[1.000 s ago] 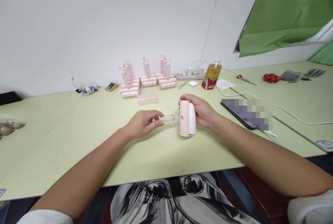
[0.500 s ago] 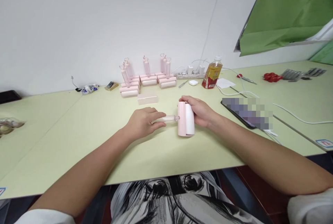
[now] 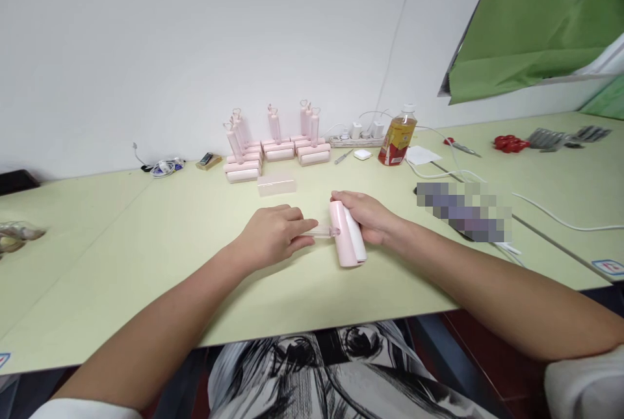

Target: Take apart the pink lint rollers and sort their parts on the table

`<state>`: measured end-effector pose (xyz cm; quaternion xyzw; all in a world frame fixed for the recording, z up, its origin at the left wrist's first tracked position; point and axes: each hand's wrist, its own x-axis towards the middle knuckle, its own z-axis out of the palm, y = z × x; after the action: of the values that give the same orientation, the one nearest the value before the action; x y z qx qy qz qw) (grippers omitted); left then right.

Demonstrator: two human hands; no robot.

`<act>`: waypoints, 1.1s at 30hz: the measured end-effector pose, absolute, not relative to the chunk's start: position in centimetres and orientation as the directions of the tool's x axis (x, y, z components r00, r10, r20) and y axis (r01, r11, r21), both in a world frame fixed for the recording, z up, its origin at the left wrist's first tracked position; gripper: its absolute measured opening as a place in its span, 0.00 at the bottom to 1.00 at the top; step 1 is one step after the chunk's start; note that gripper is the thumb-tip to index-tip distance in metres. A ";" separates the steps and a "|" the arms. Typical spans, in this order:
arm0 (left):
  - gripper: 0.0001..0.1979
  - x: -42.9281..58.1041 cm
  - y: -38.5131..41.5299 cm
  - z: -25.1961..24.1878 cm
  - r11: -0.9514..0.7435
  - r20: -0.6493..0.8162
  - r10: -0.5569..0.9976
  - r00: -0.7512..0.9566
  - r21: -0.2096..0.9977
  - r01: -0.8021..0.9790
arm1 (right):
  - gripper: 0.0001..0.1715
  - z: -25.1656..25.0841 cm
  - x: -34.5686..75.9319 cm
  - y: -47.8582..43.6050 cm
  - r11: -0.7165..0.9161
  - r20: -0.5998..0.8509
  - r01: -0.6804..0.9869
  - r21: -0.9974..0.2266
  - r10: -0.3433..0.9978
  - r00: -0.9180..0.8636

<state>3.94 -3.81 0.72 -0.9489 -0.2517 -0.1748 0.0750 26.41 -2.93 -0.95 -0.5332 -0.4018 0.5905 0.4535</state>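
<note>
Over the front middle of the table is a lint roller (image 3: 344, 234) with a pink case and a white roll. My right hand (image 3: 371, 214) is closed round the far right side of its head. My left hand (image 3: 273, 235) pinches the clear pinkish handle (image 3: 322, 232), whose end meets the hole in the case; I cannot tell how firmly it sits there. The handle's other end is hidden in my left palm. Just beyond my left hand lies a translucent pink cover (image 3: 276, 184). Several more pink lint rollers (image 3: 279, 149) stand behind it, handles upright.
Along the wall are a power strip (image 3: 358, 141), a drink bottle (image 3: 398, 138), a screwdriver (image 3: 344, 157) and a small white case (image 3: 362, 154). A blurred-out phone (image 3: 461, 211) with white cables lies right of my right hand. Coiled cable (image 3: 167, 167) sits back left.
The lint roller's head has come slightly nearer to me and tilted, its near end swinging right. Both hands moved with it, keeping their hold on head and handle.
</note>
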 end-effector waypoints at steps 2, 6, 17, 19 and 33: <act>0.18 3.9 -3.9 1.0 -0.855 0.337 0.464 0.819 -0.070 0.513 | 0.15 -0.9 26.2 -3.1 -0.289 -0.290 -0.124 -0.949 0.957 -0.015; 0.17 3.8 -3.8 1.2 -0.851 0.287 0.481 0.828 -0.076 0.520 | 0.13 -0.7 26.1 -3.3 -0.318 -0.321 -0.152 -0.936 0.947 -0.004; 0.14 4.6 -4.2 1.3 -0.840 0.222 0.487 0.844 -0.144 0.523 | 0.12 -0.7 25.4 -3.5 -0.352 -0.365 -0.213 -0.912 0.931 0.023; 0.14 4.6 -4.1 1.2 -0.844 0.223 0.478 0.849 -0.152 0.515 | 0.11 -0.7 25.2 -3.5 -0.368 -0.382 -0.227 -0.902 0.924 0.017; 0.15 3.0 -1.1 -1.1 -0.819 0.678 0.527 0.512 0.247 0.517 | 0.11 1.2 25.4 3.2 -0.083 -0.073 -0.069 -0.994 0.989 -0.125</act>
<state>2.96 -1.14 -1.14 -0.8695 -0.3004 -0.3921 -0.0063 25.42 3.21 1.16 -0.4688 -0.4910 0.5670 0.4666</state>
